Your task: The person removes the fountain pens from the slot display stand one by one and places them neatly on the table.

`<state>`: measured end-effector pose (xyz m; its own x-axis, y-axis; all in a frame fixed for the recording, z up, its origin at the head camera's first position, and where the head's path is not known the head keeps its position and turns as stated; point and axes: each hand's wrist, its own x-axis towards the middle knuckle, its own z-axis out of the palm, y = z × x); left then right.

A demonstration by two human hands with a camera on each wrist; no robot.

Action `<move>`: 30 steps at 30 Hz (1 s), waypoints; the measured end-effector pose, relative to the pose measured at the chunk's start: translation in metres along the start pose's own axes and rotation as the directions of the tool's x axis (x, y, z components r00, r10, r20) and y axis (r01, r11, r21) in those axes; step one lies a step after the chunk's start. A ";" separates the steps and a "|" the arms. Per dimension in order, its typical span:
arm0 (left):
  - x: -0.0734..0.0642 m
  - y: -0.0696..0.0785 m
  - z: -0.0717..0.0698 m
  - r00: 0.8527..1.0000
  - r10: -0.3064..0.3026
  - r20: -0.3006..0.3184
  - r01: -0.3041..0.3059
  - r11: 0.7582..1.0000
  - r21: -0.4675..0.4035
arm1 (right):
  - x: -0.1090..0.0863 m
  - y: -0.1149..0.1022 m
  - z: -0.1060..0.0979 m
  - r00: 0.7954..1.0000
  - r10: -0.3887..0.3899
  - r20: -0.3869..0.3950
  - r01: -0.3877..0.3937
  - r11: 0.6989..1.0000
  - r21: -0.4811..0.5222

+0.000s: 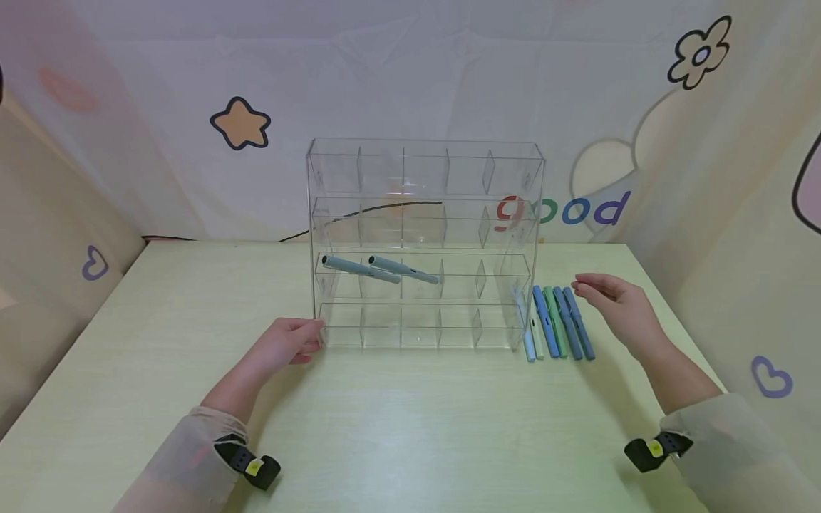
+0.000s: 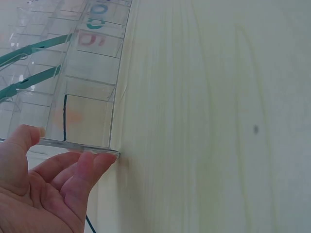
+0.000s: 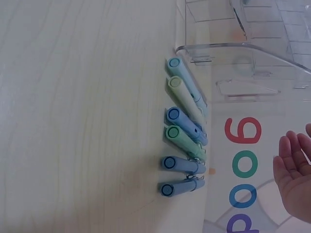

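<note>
A clear acrylic rack point(image 1: 423, 313) with tiers of small compartments stands upright on the table. Two pale teal pens point(image 1: 360, 268) lie slanted side by side in its third tier from the top. At the rack's lower left corner, my left hand point(image 1: 291, 340) holds the side wall, thumb at the edge and fingers against the outside. Beside the rack's right end lies a row of several capped pens, among them a blue pen point(image 1: 545, 320), a green pen point(image 1: 555, 322) and a grey-blue pen point(image 1: 579, 323). Just right of that row my right hand point(image 1: 618, 310) hovers, fingers loosely bent and holding nothing.
A pale wood-look table point(image 1: 410, 434) spreads out in front of the rack. Behind it hangs a printed cloth backdrop point(image 1: 385, 78) with coloured letters, a star and a flower. More cloth closes off both sides.
</note>
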<state>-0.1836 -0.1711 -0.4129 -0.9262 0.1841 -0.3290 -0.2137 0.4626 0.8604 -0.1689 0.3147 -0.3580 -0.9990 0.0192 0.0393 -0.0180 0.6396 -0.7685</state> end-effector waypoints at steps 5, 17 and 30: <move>-0.002 0.000 0.000 1.000 0.003 0.000 -0.003 1.000 0.003 | -0.003 -0.011 0.004 1.000 -0.031 -0.004 0.031 0.999 0.032; 0.000 -0.001 0.001 1.000 0.002 -0.009 -0.002 1.000 -0.003 | -0.005 -0.034 0.015 0.997 -0.071 0.012 0.070 0.993 0.094; -0.001 0.000 0.002 1.000 -0.014 -0.021 0.014 1.000 0.021 | 0.001 -0.041 0.028 0.995 -0.076 0.062 0.069 0.992 0.105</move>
<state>-0.1815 -0.1692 -0.4131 -0.9294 0.1595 -0.3328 -0.2205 0.4829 0.8474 -0.1699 0.2669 -0.3438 -0.9954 -0.0771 0.0574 -0.0907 0.5550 -0.8269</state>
